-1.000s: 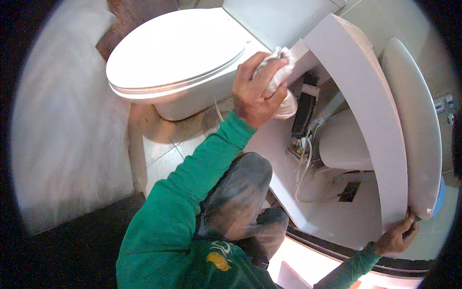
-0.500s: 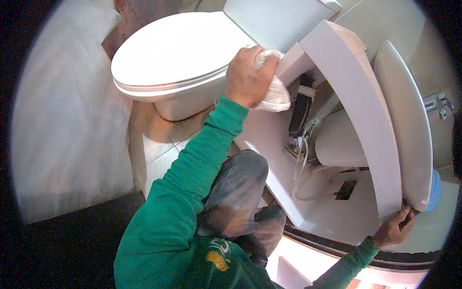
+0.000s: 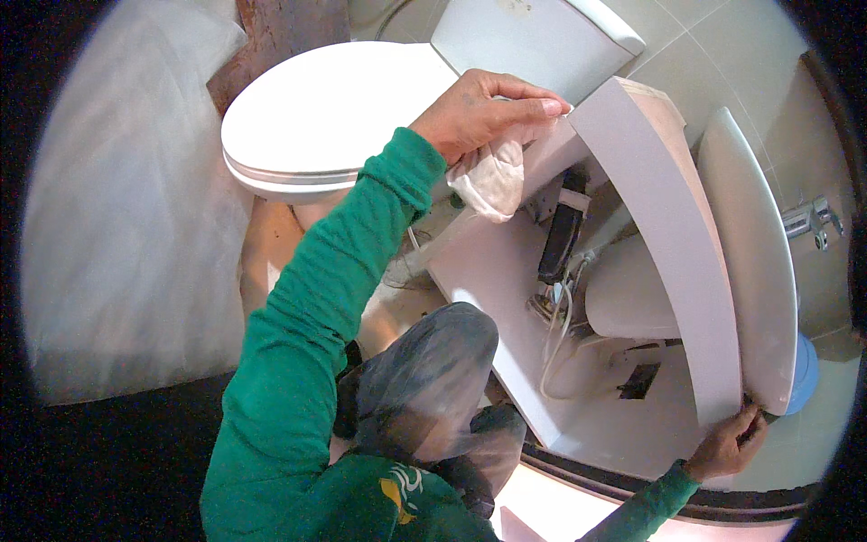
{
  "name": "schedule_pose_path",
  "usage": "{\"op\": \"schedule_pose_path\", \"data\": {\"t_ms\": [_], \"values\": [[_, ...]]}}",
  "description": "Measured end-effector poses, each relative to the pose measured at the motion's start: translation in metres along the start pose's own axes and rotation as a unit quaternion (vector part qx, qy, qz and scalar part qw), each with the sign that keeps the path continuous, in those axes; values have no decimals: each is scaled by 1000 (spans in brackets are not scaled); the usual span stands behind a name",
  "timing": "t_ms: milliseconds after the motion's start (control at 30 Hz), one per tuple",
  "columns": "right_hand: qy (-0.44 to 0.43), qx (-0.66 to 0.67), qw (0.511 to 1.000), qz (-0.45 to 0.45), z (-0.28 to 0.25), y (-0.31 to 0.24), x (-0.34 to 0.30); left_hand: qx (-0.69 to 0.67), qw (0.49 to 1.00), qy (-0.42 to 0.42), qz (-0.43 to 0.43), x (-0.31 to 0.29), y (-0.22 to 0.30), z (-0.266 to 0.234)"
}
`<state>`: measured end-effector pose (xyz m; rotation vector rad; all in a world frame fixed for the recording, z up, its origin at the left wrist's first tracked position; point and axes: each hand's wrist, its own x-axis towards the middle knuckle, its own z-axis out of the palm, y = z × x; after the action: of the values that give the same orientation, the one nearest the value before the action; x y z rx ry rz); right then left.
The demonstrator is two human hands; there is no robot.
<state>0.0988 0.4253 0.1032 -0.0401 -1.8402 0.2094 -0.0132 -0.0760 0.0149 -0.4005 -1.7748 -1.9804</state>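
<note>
My left hand (image 3: pixel 492 113) is closed round a white cloth (image 3: pixel 490 181), which hangs below the fingers. Thumb and fingertips touch the upper corner of a white vanity cabinet (image 3: pixel 652 217) beside the toilet. At the cabinet's lower right end, my right hand (image 3: pixel 725 446) has its fingers pinched by the gap between the curved front panel and the white washbasin (image 3: pixel 754 271). Whatever lies between those fingertips is too dark and small to make out. Inside the cabinet show a black fitting (image 3: pixel 562 237) and a pale flexible hose (image 3: pixel 553 361).
A white toilet with a closed lid (image 3: pixel 316 104) stands at upper left. Translucent sheeting (image 3: pixel 135 226) hangs along the left side. A chrome tap (image 3: pixel 813 221) is beyond the basin, and a blue round object (image 3: pixel 802 375) sits behind its rim. My bent knee (image 3: pixel 433 352) is close to the cabinet.
My left hand has moved from the toilet's edge up and right onto the cabinet corner, the cloth now hanging under it. My right hand stays at the basin's lower end. The view has shifted slightly.
</note>
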Motion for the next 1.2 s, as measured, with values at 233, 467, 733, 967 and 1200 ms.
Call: {"op": "schedule_pose_path", "data": {"t_ms": [233, 467, 733, 967, 1200], "values": [[30, -16, 999, -3, 2, 4, -1, -25, 999, -38, -24, 9, 9, -5], [34, 28, 999, 5, 3, 11, -3, 10, 996, -61, -61, 17, 10, -15], [39, -24, 998, 43, 2, 7, 2, 1, 994, -75, -78, 24, 3, -17], [-1, -50, 997, -62, -2, 30, 4, -8, 995, -75, -58, 33, -4, -13], [24, 52, 997, 45, 1, 25, -2, -9, 996, -74, -43, 33, -2, -12]]}}
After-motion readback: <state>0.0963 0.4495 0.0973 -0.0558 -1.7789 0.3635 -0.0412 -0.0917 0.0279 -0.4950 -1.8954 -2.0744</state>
